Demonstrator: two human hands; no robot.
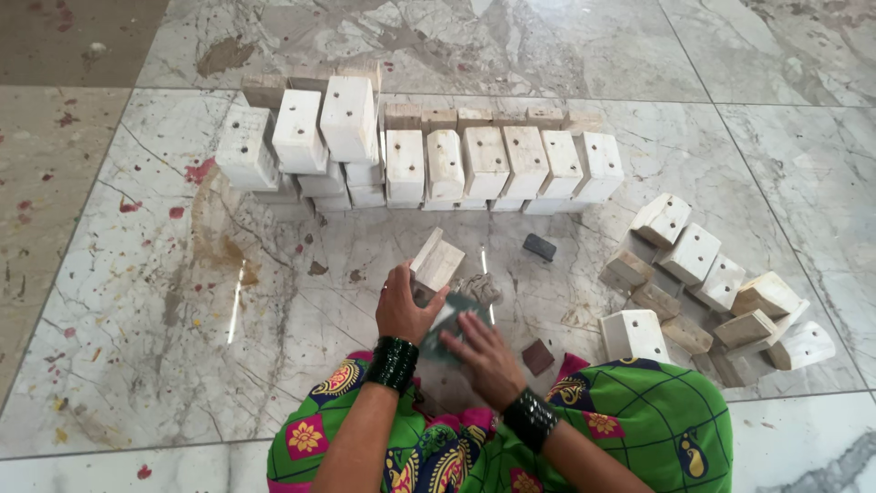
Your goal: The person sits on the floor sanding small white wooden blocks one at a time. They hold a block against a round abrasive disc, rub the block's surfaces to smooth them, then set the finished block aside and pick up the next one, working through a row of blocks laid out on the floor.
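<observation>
Wooden block's (pixel 438 262) lower end behind left hand (pixel 401 310), both forearms cut off at bottom edge — green sheet (pixel 453 319) partly covered.

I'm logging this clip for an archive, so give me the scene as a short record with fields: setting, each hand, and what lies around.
setting: marble floor, person seated, seen from above
left hand: grips a pale wooden block, tilted
right hand: presses a dark green sheet against the block's underside
stacked blocks: white, in rows ahead of the hands
loose blocks: heap on the right
small items: dark pad, brown square piece, crumpled rag
wrists: dark bangles
</observation>
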